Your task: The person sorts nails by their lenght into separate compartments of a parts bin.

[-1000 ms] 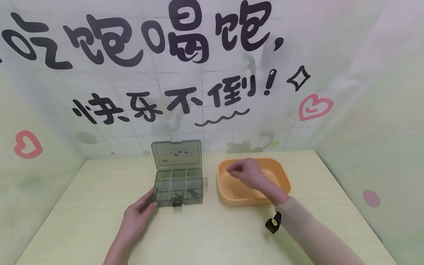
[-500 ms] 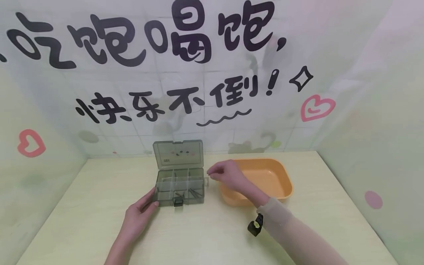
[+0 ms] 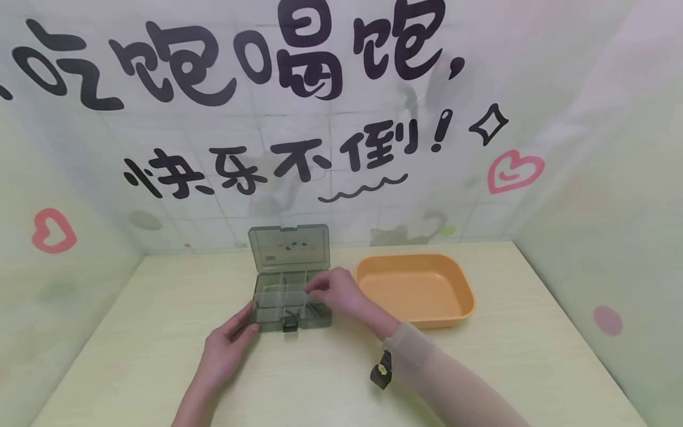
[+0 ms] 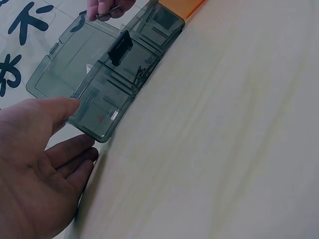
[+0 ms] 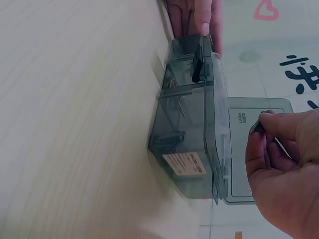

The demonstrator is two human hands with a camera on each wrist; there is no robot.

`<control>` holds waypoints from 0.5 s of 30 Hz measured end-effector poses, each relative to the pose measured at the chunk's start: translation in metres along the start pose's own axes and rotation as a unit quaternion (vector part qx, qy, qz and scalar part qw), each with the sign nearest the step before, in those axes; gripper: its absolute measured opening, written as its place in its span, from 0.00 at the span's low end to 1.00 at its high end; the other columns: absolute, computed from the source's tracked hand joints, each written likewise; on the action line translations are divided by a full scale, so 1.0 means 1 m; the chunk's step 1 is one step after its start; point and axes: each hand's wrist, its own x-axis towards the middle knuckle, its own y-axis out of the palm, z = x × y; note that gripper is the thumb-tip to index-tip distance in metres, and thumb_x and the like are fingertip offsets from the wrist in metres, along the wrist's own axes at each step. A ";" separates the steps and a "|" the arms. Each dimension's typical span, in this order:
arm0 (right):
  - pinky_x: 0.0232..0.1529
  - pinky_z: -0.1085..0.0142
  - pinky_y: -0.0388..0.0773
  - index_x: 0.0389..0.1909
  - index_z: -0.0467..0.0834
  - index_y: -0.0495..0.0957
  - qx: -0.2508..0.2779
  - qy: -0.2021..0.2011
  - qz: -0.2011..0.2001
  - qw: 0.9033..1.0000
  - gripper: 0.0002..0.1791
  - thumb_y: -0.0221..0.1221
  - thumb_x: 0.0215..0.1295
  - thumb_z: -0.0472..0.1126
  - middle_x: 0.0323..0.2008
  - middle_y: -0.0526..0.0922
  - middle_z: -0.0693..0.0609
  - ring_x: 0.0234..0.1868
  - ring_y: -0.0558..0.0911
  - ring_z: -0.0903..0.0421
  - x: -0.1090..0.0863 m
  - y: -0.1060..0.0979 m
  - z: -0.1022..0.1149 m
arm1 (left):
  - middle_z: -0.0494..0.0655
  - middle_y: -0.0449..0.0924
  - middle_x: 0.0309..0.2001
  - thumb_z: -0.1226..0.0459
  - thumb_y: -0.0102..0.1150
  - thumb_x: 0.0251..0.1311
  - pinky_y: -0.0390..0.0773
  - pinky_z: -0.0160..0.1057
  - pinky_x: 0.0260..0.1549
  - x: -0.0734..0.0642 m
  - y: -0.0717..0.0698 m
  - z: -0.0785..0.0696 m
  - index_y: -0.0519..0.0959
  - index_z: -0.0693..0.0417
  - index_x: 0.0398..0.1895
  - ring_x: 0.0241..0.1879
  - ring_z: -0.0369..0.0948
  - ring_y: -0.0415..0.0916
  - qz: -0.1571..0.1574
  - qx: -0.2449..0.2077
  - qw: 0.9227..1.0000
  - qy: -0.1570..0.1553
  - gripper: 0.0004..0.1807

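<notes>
A see-through grey-green compartment box (image 3: 267, 317) sits on the table, its lid (image 3: 290, 249) raised behind it. At its left end, my left hand (image 3: 226, 350) grips the corner, thumb on the front side and fingers along the end. Thin dark metal pieces, like screws or nails, lie in the front middle and front right compartments. Above the box's right part hovers my right hand (image 3: 341, 292), thumb and fingertips pinching a small thin metal piece (image 4: 109, 13). In the right wrist view that piece shows dark at the fingertips; its exact kind cannot be told.
An orange plastic tray (image 3: 416, 323) stands right of the box, behind my right forearm. A black latch (image 3: 290, 323) sits on the box's front. A printed wall (image 3: 373, 207) closes off the table's back, with further walls at left and right.
My right hand has moved left from over the orange tray to over the box's right compartments, fingertips pinched throughout. The left hand keeps its hold on the box, which has stayed in place.
</notes>
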 end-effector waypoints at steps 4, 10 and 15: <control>0.41 0.71 0.85 0.43 0.38 0.88 0.013 0.009 -0.006 1.000 0.07 0.66 0.66 0.28 0.42 0.89 0.47 0.40 0.85 0.55 0.004 0.009 0.004 | 0.62 0.65 0.73 0.58 0.58 0.76 0.73 0.34 0.63 0.001 -0.001 -0.002 0.66 0.55 0.76 0.68 0.57 0.70 0.002 -0.003 1.000 -0.003 0.30; 0.39 0.73 0.83 0.43 0.38 0.88 0.021 0.022 -0.017 0.999 0.07 0.66 0.66 0.29 0.40 0.89 0.49 0.38 0.83 0.60 0.010 0.025 0.008 | 0.63 0.64 0.73 0.57 0.58 0.76 0.71 0.42 0.64 0.001 -0.002 -0.003 0.65 0.55 0.77 0.68 0.58 0.69 0.004 -0.001 1.000 -0.006 0.30; 0.39 0.75 0.82 0.43 0.38 0.88 0.025 0.021 -0.026 0.999 0.07 0.66 0.66 0.29 0.39 0.89 0.50 0.37 0.83 0.62 0.013 0.034 0.006 | 0.62 0.65 0.73 0.58 0.58 0.76 0.71 0.39 0.64 0.000 -0.002 -0.004 0.65 0.54 0.77 0.68 0.57 0.69 0.006 -0.001 1.000 -0.009 0.31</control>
